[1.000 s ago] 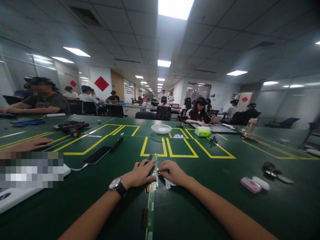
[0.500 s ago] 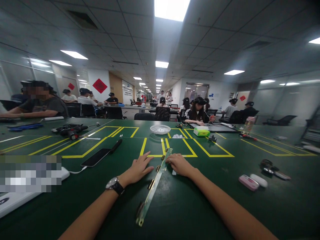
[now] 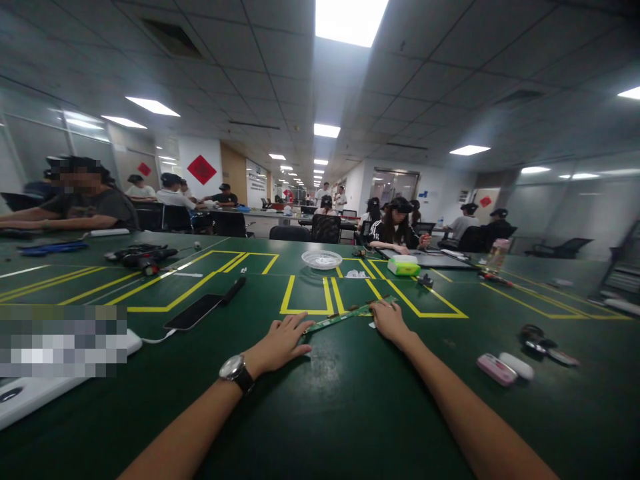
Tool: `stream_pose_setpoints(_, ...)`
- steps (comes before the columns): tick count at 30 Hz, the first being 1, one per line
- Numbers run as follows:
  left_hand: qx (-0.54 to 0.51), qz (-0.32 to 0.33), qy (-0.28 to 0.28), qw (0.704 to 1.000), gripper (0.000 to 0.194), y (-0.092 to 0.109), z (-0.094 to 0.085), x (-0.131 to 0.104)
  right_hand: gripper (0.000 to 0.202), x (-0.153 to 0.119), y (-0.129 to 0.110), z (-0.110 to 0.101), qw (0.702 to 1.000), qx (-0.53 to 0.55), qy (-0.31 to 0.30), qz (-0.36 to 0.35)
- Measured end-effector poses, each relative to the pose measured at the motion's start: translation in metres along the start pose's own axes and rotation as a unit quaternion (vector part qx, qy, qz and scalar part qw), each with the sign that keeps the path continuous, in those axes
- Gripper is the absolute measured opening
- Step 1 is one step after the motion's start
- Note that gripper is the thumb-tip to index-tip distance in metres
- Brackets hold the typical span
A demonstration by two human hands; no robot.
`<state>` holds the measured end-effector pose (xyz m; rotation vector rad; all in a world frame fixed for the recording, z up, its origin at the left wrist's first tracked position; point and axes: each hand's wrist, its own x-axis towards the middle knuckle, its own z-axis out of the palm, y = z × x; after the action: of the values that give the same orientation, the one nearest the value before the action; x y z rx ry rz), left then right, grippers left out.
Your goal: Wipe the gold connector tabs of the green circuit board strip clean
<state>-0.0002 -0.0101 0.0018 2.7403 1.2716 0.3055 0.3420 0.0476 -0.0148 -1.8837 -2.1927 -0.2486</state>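
A long, narrow green circuit board strip [image 3: 340, 320] with small dark parts along one edge lies slantwise in front of me, its right end farther away. My right hand [image 3: 391, 323] is closed on the strip near that right end, with its fingertips partly hidden. My left hand [image 3: 283, 339], a watch [image 3: 235, 368] on its wrist, is open with fingers stretched out at the strip's left end. Whether its fingertips touch the strip, I cannot tell. A small white piece [image 3: 372, 325] shows beside my right hand.
Yellow tape outlines mark the green table [image 3: 330, 427]. Farther back are a clear dish [image 3: 321, 260] and a green tissue pack [image 3: 404, 265]. At left lie a phone [image 3: 194, 313] and a white power strip [image 3: 65, 393]; at right, a pink case [image 3: 496, 369]. Other people sit beyond.
The strip has swung from pointing toward me to lying more crosswise, its near end now by my left hand. My right hand has moved right with the far end.
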Motion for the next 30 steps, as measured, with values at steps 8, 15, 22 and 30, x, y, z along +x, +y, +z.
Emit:
stream_pose_setpoints(8,-0.015,0.012,-0.012,1.000,0.053,0.002,-0.005,-0.002,0.047,0.000,0.006,0.002,0.999,0.014,-0.045,-0.021)
stream_pose_setpoints(15,-0.005,0.007,0.028,1.000,0.049,0.004,-0.013,0.002,0.052,-0.004,-0.016,-0.017,0.985,0.072,-0.073,-0.137)
stream_pose_setpoints(22,-0.007,0.032,-0.008,0.999,0.057,0.001,-0.012,-0.002,0.053,-0.043,-0.116,-0.043,0.901,0.174,-0.061,-0.393)
stream_pose_setpoints(30,-0.012,0.006,-0.083,0.996,0.074,-0.002,-0.006,-0.003,0.030,-0.040,-0.115,-0.048,0.926,0.112,-0.022,-0.360)
